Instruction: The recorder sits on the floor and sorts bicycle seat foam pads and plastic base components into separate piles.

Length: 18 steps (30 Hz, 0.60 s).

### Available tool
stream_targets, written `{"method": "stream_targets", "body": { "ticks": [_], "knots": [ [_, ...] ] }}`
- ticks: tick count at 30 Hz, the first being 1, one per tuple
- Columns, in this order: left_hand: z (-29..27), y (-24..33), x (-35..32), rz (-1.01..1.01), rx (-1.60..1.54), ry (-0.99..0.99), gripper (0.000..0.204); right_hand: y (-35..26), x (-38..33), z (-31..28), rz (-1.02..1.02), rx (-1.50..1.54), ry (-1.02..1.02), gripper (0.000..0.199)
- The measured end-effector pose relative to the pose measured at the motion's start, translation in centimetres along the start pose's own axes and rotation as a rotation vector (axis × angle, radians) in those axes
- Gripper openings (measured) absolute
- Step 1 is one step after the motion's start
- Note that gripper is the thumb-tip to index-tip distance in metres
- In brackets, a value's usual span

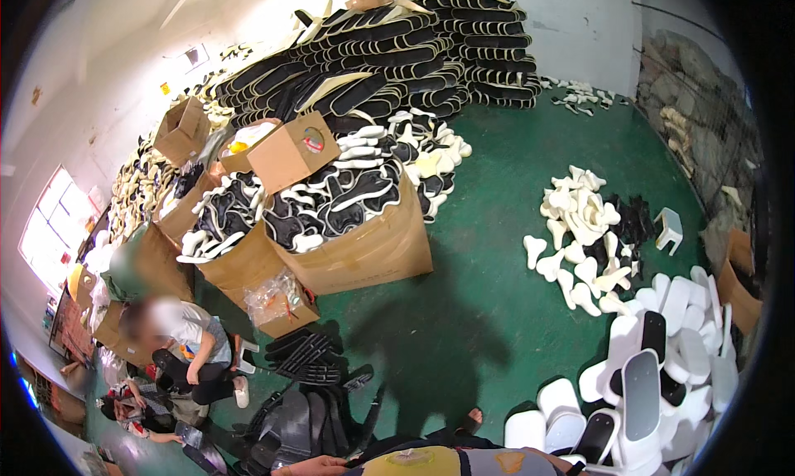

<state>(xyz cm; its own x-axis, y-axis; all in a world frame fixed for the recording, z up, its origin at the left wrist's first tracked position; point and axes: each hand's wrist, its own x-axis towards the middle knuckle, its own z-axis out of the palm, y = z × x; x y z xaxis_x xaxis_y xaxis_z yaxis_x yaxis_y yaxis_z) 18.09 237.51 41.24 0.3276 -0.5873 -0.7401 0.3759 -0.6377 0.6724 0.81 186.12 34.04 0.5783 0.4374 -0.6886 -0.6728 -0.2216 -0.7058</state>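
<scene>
Only a sliver of my left hand (310, 466) shows at the bottom edge, just below a heap of flat black sole-shaped pieces (302, 410) on the green floor. I cannot tell whether its fingers hold anything. My right hand is out of the picture. My yellow shirt front (422, 458) and one sandalled foot (472, 420) show at the bottom middle. To my right lies a pile of white and black moulded pieces (662, 368).
Large cardboard boxes (364, 257) brim with black-and-white sole parts. Tall stacks of black soles (472, 45) stand against the back wall. Cream pieces (580, 219) and a small white stool (669, 228) lie at right. Another person (186, 343) sits at left.
</scene>
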Motion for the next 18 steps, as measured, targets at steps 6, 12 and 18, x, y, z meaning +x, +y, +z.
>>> {"method": "stream_targets", "body": {
  "ticks": [6, 12, 18],
  "knots": [
    [-0.3, 11.0, 6.7, -0.190, -0.040, -0.158, 0.041, -1.2, -3.9, -5.0, 0.053, 0.085, 0.049, 0.041],
    [-4.9, 18.3, 16.5, -0.012, -0.656, 0.017, 0.027, -10.9, -8.4, -14.4, -0.244, 0.639, 0.582, 0.020],
    [-7.8, 25.5, 37.3, -0.044, -0.854, -0.069, 0.049, -10.5, -3.2, -23.3, -0.389, 1.200, 1.027, 0.020]
  ]
}}
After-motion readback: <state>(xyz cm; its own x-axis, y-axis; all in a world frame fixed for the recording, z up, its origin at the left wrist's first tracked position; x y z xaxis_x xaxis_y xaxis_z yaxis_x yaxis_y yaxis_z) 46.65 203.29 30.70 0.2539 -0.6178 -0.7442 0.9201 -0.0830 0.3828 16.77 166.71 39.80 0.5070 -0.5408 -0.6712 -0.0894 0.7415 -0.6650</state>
